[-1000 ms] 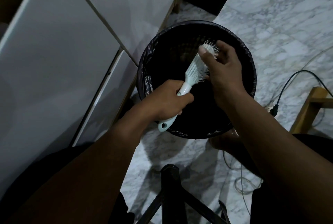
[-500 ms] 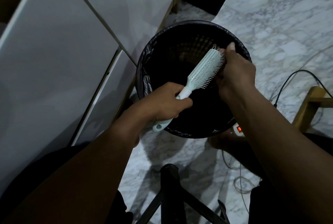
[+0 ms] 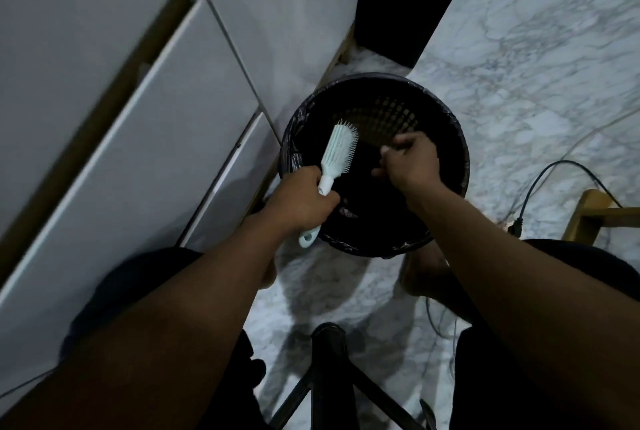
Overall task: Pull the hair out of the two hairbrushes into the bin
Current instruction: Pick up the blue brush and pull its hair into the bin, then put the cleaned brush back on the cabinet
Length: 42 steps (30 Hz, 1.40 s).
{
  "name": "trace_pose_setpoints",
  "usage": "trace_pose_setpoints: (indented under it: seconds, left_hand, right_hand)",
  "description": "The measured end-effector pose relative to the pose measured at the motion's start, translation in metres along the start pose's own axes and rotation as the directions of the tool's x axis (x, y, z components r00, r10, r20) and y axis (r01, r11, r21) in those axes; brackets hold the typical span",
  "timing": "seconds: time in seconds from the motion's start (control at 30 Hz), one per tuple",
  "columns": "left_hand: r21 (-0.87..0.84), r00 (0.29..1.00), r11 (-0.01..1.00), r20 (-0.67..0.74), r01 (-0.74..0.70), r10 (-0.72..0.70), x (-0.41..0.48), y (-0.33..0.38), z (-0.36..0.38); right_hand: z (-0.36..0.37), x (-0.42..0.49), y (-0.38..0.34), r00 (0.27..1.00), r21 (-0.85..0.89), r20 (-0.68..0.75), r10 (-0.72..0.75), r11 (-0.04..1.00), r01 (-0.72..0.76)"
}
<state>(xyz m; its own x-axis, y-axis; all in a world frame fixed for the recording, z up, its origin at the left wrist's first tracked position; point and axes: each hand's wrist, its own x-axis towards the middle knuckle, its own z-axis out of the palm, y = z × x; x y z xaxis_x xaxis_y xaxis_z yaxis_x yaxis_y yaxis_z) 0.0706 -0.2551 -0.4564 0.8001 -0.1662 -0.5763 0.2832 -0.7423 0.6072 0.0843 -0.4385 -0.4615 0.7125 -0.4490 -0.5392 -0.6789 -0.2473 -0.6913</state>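
Observation:
A pale mint hairbrush (image 3: 339,149) is held over the left part of a round black bin (image 3: 462,142) lined with a dark bag. My left hand (image 3: 301,203) grips its handle, and the bristles face right. Over the middle of the bin, my right hand (image 3: 412,161) hangs a little to the right of the brush without touching it. Its fingers are curled and blurred. Against the dark bin I cannot tell whether hair is pinched in them. Only one brush is in view.
White cabinet drawers (image 3: 138,152) stand close on the left of the bin. On the marble floor (image 3: 519,49), a black cable (image 3: 554,170) and a wooden furniture leg (image 3: 588,215) lie to the right. Black stool legs (image 3: 329,360) stand between my knees.
My right hand has come off the brush head and moved to the right over the bin. My left hand has swung the brush more upright and to the left. The view has pulled back.

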Motion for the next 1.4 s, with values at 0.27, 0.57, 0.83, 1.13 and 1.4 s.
trace_pose_setpoints:
  seconds: [0.27,0.57,0.83,1.13,1.4]
  left_hand:
    - [0.111,0.977,0.991,-0.193,-0.070,0.091,-0.066,0.053,-0.056]
    - [0.246,0.862,0.947,-0.413,-0.204,0.293,-0.189,0.154,-0.158]
    - [0.346,0.610,0.905,-0.670,-0.247,0.422,-0.327,0.204,-0.262]
    - [0.345,0.463,0.939,-0.833,0.006,0.303,-0.412,0.183,-0.357]
    - [0.248,0.491,0.954,-0.861,0.171,0.136,-0.410,0.121,-0.396]
  right_hand:
    - [-0.070,-0.055,-0.077,0.902,-0.497,0.422,-0.096,0.807,0.318]
    - [-0.156,-0.183,-0.224,0.797,-0.477,0.418,-0.437,0.641,0.601]
    - [-0.192,-0.313,-0.328,0.658,-0.428,0.393,-0.642,0.505,0.749]
    - [-0.156,-0.409,-0.410,0.496,-0.377,0.444,-0.746,0.346,0.859]
    - [-0.072,-0.436,-0.446,0.377,-0.383,0.541,-0.751,0.179,0.906]
